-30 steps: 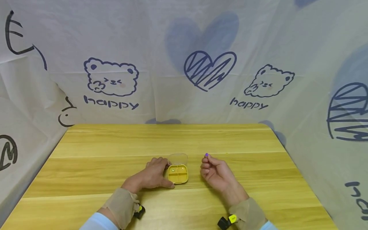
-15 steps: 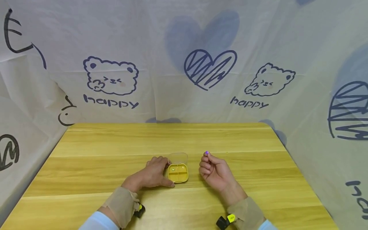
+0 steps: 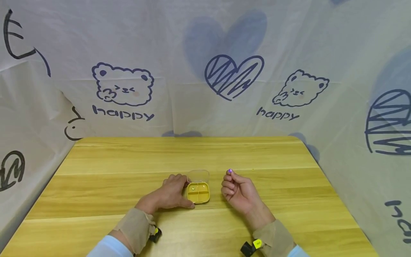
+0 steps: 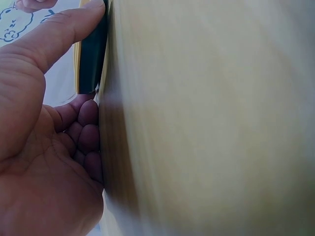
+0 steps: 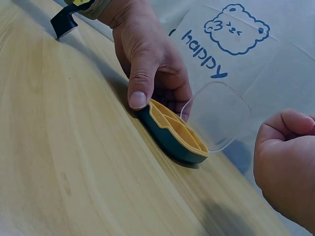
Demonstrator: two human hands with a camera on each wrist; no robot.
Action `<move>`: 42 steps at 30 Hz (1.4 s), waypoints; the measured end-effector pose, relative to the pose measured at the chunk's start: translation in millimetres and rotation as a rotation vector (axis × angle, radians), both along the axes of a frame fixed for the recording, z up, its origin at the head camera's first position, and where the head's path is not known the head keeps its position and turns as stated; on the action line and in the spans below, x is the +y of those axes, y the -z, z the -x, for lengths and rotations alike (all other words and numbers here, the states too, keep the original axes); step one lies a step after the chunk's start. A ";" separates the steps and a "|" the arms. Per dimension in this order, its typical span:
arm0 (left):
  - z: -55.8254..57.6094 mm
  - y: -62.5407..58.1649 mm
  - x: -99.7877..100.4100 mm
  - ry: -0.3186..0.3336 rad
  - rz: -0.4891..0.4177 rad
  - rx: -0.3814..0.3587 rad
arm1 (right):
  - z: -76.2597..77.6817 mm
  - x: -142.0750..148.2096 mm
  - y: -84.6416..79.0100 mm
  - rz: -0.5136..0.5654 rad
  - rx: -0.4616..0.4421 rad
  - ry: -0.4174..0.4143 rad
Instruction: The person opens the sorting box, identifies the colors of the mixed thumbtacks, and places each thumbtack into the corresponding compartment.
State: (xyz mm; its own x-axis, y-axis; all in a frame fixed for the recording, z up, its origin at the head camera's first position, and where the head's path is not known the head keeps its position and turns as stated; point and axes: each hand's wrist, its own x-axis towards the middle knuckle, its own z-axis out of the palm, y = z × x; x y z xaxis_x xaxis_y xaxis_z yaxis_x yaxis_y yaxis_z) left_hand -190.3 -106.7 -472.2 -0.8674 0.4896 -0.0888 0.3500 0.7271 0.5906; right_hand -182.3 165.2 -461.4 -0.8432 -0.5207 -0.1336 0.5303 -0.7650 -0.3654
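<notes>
A small pill box (image 3: 193, 198) with a yellow four-part tray lies on the table, its clear lid (image 3: 198, 175) standing up at the back. In the right wrist view the box's outer shell (image 5: 170, 141) is dark green. My left hand (image 3: 170, 192) holds the box at its left side, thumb at the front corner and fingers behind. One small pale round piece (image 3: 193, 188) lies in the back left compartment. Right of the box, my right hand (image 3: 239, 192) is raised palm up, pinching a tiny purple piece (image 3: 230, 171) between thumb and forefinger; its kind is too small to tell.
The wooden table (image 3: 128, 157) runs back to a white cloth (image 3: 179, 100) printed with bears and hearts. A tiny speck (image 3: 253, 169) lies on the table behind the right hand. Black wrist cameras (image 3: 155, 235) sit under both wrists.
My right hand has shifted very slightly to the left, still pinching the purple piece. The left hand stays on the pill box.
</notes>
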 end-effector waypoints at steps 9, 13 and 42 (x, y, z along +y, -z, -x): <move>0.9 0.4 -0.6 0.002 0.001 -0.002 | -1.0 -2.7 -3.9 -0.118 0.029 0.044; 0.4 -0.3 -0.9 -0.001 -0.007 -0.006 | -0.8 -5.0 -7.5 -0.230 0.051 0.082; 0.1 0.5 -0.8 0.005 0.004 0.002 | -2.0 -53.4 -17.3 -2.042 1.300 0.106</move>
